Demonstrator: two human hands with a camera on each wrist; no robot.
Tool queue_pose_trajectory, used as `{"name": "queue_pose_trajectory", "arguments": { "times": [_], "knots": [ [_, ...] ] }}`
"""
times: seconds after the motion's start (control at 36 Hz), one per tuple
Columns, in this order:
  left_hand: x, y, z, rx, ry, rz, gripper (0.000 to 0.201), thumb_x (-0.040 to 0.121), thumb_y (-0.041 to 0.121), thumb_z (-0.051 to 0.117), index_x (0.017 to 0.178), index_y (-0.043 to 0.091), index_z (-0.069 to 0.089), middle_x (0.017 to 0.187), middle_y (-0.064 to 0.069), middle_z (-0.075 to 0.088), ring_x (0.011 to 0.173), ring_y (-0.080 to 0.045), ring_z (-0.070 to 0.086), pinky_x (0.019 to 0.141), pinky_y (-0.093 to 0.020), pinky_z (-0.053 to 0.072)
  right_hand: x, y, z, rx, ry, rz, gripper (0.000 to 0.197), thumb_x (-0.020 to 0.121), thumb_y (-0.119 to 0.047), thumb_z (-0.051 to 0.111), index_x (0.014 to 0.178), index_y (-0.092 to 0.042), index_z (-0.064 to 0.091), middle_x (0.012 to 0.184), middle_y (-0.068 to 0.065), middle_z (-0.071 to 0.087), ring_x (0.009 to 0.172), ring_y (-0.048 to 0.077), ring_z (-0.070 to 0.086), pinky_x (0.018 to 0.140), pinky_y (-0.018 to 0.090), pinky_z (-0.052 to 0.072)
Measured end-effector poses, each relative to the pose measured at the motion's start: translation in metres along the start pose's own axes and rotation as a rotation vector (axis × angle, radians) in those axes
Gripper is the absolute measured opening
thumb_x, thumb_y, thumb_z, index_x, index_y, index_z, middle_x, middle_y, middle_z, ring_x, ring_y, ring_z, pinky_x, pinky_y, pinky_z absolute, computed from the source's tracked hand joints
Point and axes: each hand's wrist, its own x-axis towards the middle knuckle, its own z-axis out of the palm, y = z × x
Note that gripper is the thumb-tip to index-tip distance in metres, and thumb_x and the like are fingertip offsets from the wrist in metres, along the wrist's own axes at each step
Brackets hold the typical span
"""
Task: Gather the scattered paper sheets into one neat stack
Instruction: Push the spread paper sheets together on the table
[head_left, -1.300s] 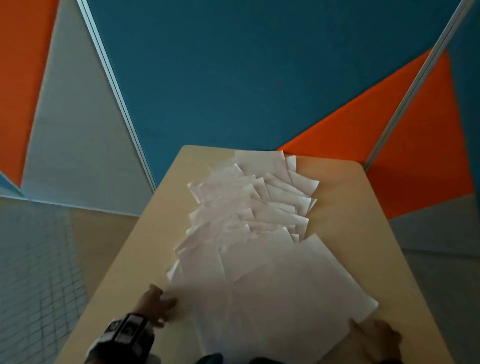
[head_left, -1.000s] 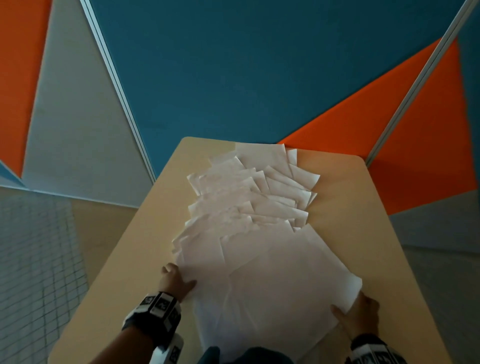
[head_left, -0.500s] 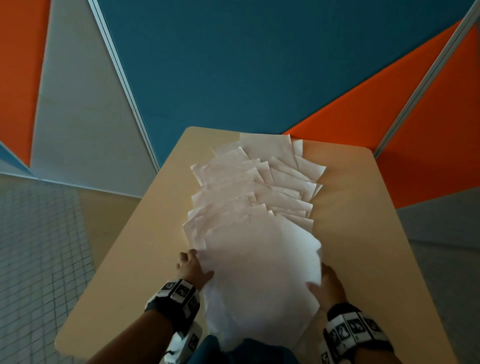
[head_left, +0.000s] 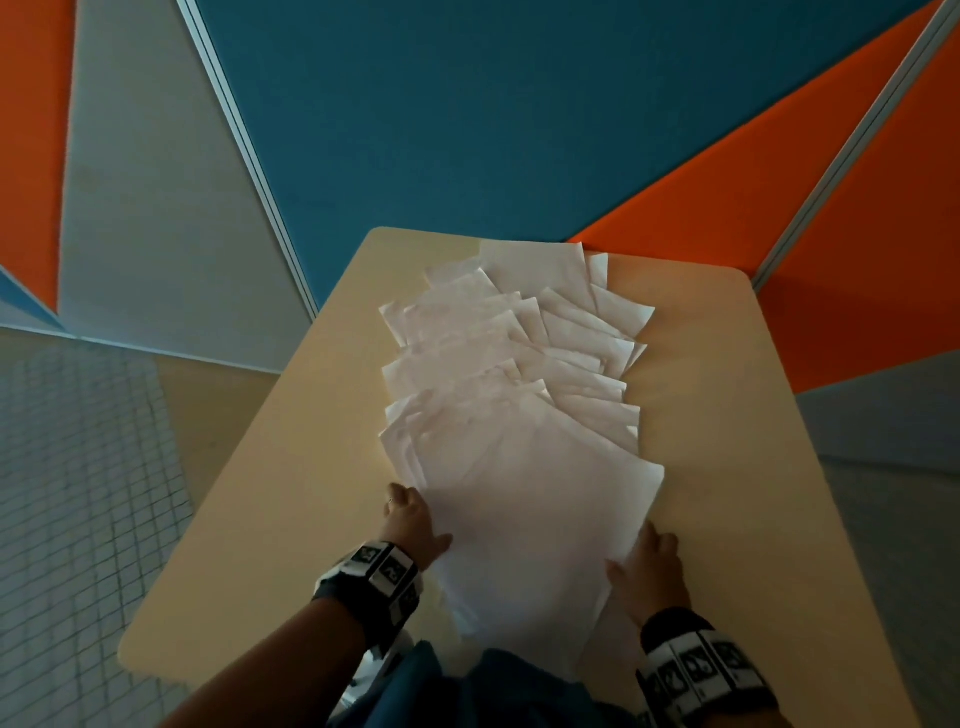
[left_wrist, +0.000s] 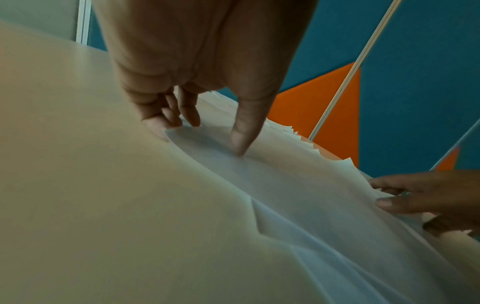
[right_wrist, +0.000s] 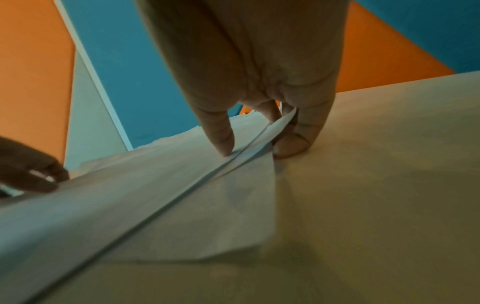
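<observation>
White paper sheets (head_left: 519, 499) lie overlapped in a long run down the middle of a beige table (head_left: 727, 415), with the far sheets (head_left: 519, 338) fanned out. My left hand (head_left: 413, 525) is at the left edge of the near pile. In the left wrist view the left hand (left_wrist: 202, 135) has its thumb on top and curled fingers at the paper's edge. My right hand (head_left: 649, 566) is at the pile's right edge. In the right wrist view the right hand (right_wrist: 254, 148) pinches a lifted sheet edge between the thumb above and the fingers below.
Bare tabletop lies on both sides of the sheets. The table's left edge (head_left: 249, 467) drops to a tiled floor (head_left: 88, 493). Blue, orange and grey partition panels (head_left: 467, 114) stand behind the far edge.
Both hands have come inward and forward along the table. The widely spread near sheets have been pushed together into a narrower pile between them.
</observation>
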Motion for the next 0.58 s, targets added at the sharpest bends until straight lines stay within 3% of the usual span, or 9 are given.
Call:
{"name": "queue_pose_trajectory", "arguments": {
  "times": [0.08, 0.22, 0.39, 0.44, 0.53, 0.58],
  "knots": [
    [-0.001, 0.001, 0.002, 0.044, -0.023, 0.007, 0.083, 0.083, 0.040, 0.059, 0.134, -0.015, 0.024, 0.143, -0.029, 0.019, 0.133, -0.040, 0.029, 0.113, -0.035, 0.028, -0.004, -0.005, 0.003, -0.086, -0.001, -0.057, 0.063, 0.087, -0.027, 0.057, 0.137, -0.002, 0.026, 0.135, 0.017, 0.034, 0.122, 0.034, 0.039, 0.099, 0.039, 0.039],
    [-0.007, -0.008, 0.001, 0.096, 0.024, 0.015, 0.075, 0.084, 0.038, 0.059, 0.132, -0.010, 0.028, 0.137, -0.022, 0.026, 0.129, -0.037, 0.031, 0.111, -0.036, 0.030, -0.014, 0.004, -0.008, -0.332, 0.045, -0.102, 0.048, 0.091, -0.038, 0.047, 0.130, -0.014, 0.035, 0.135, 0.009, 0.033, 0.126, 0.028, 0.032, 0.095, 0.039, 0.043],
    [-0.012, -0.015, 0.012, 0.287, -0.047, 0.075, 0.043, 0.095, 0.024, 0.041, 0.131, 0.000, 0.040, 0.139, -0.018, 0.039, 0.122, -0.033, 0.049, 0.100, -0.037, 0.042, -0.022, 0.016, -0.002, -0.328, -0.125, -0.134, 0.042, 0.096, -0.019, 0.033, 0.136, -0.008, 0.026, 0.131, 0.012, 0.051, 0.117, 0.026, 0.053, 0.097, 0.035, 0.045],
    [-0.014, -0.012, 0.016, 0.379, -0.057, 0.098, 0.041, 0.097, 0.020, 0.034, 0.132, 0.000, 0.041, 0.143, -0.019, 0.036, 0.124, -0.034, 0.049, 0.102, -0.039, 0.040, -0.024, 0.011, 0.000, -0.336, -0.181, -0.161, 0.045, 0.097, -0.021, 0.036, 0.138, -0.008, 0.022, 0.130, 0.014, 0.053, 0.115, 0.028, 0.055, 0.092, 0.035, 0.046],
    [-0.016, -0.009, 0.020, 0.457, -0.083, 0.134, 0.043, 0.098, 0.027, 0.032, 0.131, 0.002, 0.045, 0.140, -0.018, 0.040, 0.124, -0.033, 0.049, 0.102, -0.039, 0.041, -0.027, 0.005, 0.000, -0.334, -0.239, -0.216, 0.047, 0.098, -0.022, 0.034, 0.141, -0.009, 0.022, 0.131, 0.016, 0.052, 0.114, 0.030, 0.056, 0.090, 0.035, 0.047],
    [-0.016, -0.008, 0.020, 0.421, -0.087, 0.111, 0.043, 0.097, 0.030, 0.034, 0.130, 0.005, 0.048, 0.137, -0.016, 0.045, 0.123, -0.032, 0.048, 0.102, -0.039, 0.043, -0.027, 0.007, -0.005, -0.298, -0.240, -0.234, 0.043, 0.097, -0.024, 0.035, 0.137, -0.011, 0.028, 0.127, 0.017, 0.054, 0.111, 0.029, 0.057, 0.088, 0.034, 0.047]
  ]
}}
